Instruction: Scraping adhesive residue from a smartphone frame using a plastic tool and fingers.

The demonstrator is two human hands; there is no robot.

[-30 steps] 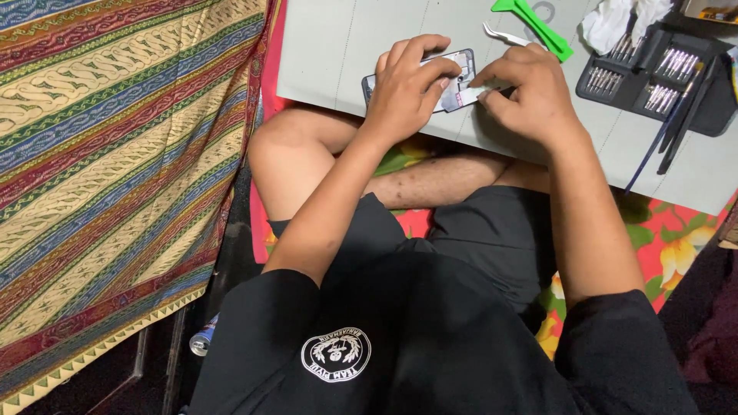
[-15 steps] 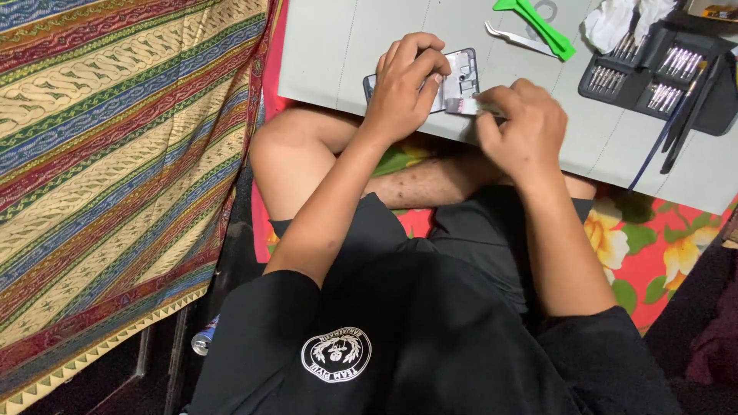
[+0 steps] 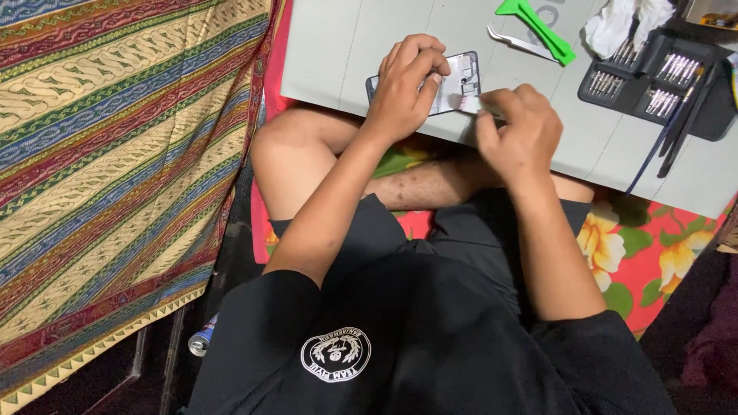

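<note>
surface: pale grey tabletop (image 3: 361,46), faint ruled lines, near edge slanting across above the knees
room: striped patterned cloth (image 3: 108,154) hung at left; floral fabric (image 3: 653,246) on floor at right; small can (image 3: 201,340) on dark floor by left hip
phone frame (image 3: 461,81): opened, flat on tabletop, right at near edge, inner side up
left hand (image 3: 406,84): fingers curled over frame's left half, pinning it down
right hand (image 3: 516,131): closed, pinching something thin and pale at frame's lower right corner; what it is, cannot tell
green pry tool (image 3: 538,23): on tabletop beyond frame, well apart from hands
tweezers (image 3: 516,40): just beside pry tool, on the near side
bit case (image 3: 653,77): black, open, far right; rows of metal bits; slim dark tools leaning over its right side
white rag (image 3: 623,19): crumpled, touching top of case
edges: frame and right hand overhang near edge slightly
open room: bare tabletop left of frame and between frame and case
</note>
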